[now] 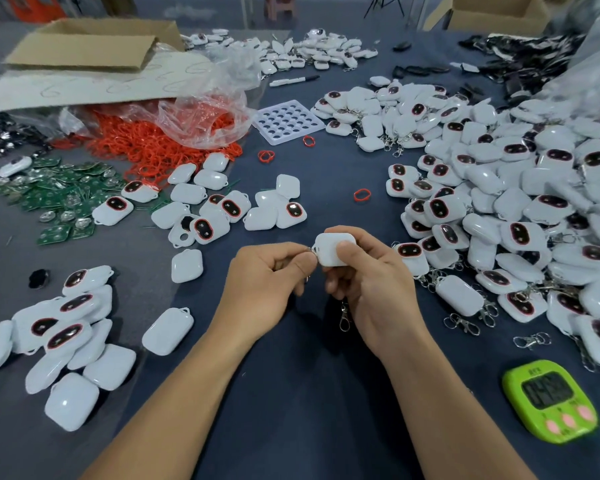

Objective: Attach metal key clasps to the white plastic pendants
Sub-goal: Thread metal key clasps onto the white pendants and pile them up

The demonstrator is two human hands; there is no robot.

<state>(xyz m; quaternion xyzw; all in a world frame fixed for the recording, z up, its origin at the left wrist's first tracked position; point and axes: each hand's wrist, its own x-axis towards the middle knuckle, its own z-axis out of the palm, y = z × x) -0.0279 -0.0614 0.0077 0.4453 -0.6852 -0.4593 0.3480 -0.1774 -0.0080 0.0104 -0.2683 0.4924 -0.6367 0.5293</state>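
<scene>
**Both hands busy on one pendant above the counter**

The right hand holds a white plastic pendant, thumb on its near face and fingers curled behind it, with the plain back facing the camera. The left hand is closed in a narrow pinch on a small metal ring at the pendant's left corner. A metal key clasp hangs below, between the two hands; its upper end is hidden behind the right hand's fingers.

Both hands are raised over the dark blue counter, near the middle of the scene. To the right lies a large heap of pendants, many with clasps on them, and a few loose clasps lie at its near edge. A green timer sits near right.

To the near left is a smaller cluster of pendants without clasps, and another group lies just beyond the hands. Farther left are green circuit boards and a pile of red rings spilling from a clear plastic bag. A white tray with round holes lies far centre, and a cardboard box stands at far left.
</scene>
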